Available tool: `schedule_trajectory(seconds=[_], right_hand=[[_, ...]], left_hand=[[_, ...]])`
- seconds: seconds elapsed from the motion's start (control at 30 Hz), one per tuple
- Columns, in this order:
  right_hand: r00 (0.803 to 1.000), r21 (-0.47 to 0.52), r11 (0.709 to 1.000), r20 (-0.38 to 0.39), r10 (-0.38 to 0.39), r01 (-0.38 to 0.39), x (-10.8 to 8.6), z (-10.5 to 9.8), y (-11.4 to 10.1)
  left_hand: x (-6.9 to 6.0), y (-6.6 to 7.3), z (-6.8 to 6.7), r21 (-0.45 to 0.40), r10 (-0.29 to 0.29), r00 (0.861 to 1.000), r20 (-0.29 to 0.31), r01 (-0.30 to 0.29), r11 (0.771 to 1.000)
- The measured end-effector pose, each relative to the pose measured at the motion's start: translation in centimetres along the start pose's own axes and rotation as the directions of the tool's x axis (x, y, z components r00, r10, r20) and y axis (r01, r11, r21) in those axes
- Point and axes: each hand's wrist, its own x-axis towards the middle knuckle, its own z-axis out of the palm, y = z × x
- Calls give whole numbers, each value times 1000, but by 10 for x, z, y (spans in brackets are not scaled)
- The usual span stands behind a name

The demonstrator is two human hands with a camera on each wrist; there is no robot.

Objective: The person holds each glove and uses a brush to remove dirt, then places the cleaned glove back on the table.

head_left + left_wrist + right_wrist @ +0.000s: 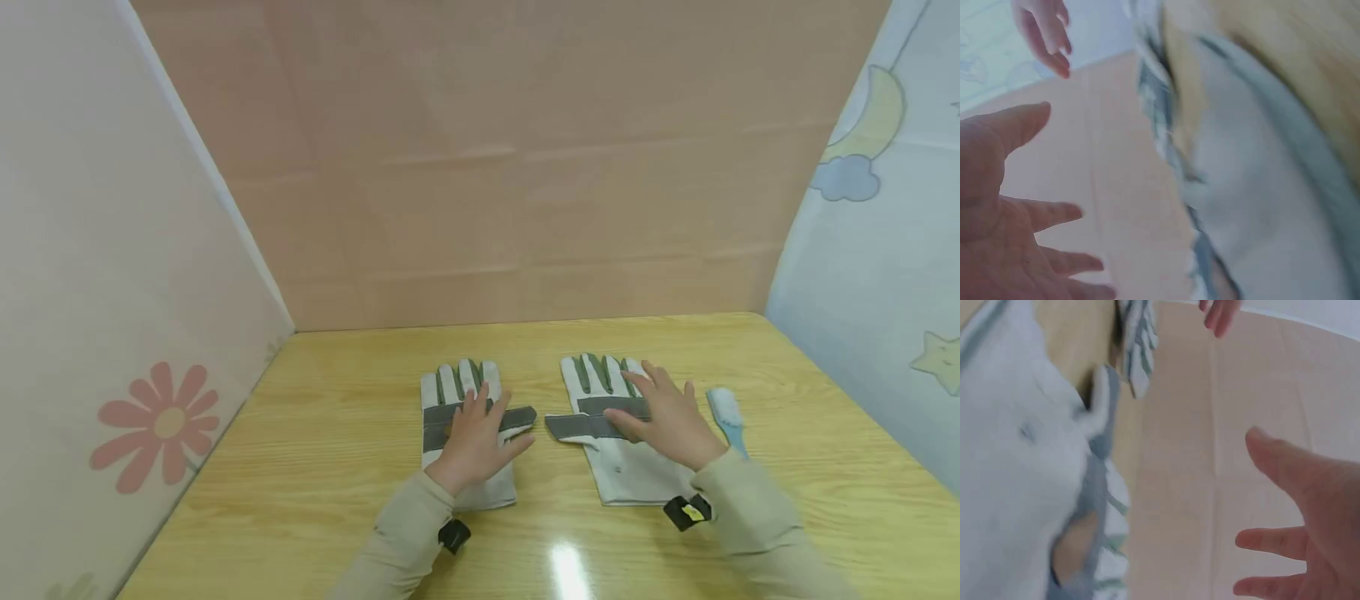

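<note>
Hovering above the gloves (483, 493) (637, 483), left of the brush (726, 408), the hands (476, 442) (670, 421) are apart, fingers spread; only the head view shows the brush, its near end hidden by a sleeve (757, 508).

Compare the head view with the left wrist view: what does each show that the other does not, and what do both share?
Only the head view: the brush and the pink flower.

Only the left wrist view: the palm side of the left hand; the head view shows its back.

Both: parts of both hands, including the right hand, a work glove (blurred and cropped from the wrist), the wooden tabletop and the pinkish-brown backdrop.
</note>
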Motion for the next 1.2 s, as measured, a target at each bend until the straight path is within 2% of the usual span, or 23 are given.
schedule_trajectory(seconds=[0.1,0.17,0.23,0.33,0.43,0.53,0.6,0.67,0.77,0.9,1.03,1.2], right_hand=[[999,3,1000,-16,28,-28,-8,-19,12],[998,-10,998,-15,57,-57,-15,-30,25],[995,-24,995,17,101,-100,-22,-37,40],[983,-56,986,86,163,-159,-33,-41,66],[956,-61,973,177,232,-225,-42,-37,87],[935,-66,962,225,273,-265,-49,-29,101],[930,-70,959,232,285,-276,-52,-25,107],[929,-88,957,227,291,-278,-54,-22,110],[929,-99,956,226,292,-276,-54,-20,110],[925,-102,953,234,300,-284,-51,-18,107],[919,-100,948,236,317,-301,-48,-17,106],[913,-101,946,246,325,-309,-47,-16,106]], left_hand=[[-1,11,-7,-83,76,997,23,-73,994],[0,19,-10,-161,101,994,49,-92,983],[4,25,-9,-255,117,990,76,-94,962],[18,30,1,-385,71,990,118,-20,923],[34,33,16,-503,-6,987,158,86,860],[49,36,32,-568,-95,973,212,201,798],[57,39,40,-572,-134,959,249,258,778],[63,42,46,-542,-161,948,273,290,789],[68,47,53,-455,-183,941,284,300,838],[74,52,61,-358,-192,944,270,284,889],[79,55,69,-321,-203,948,246,277,906],[80,58,73,-313,-223,949,222,287,905]])
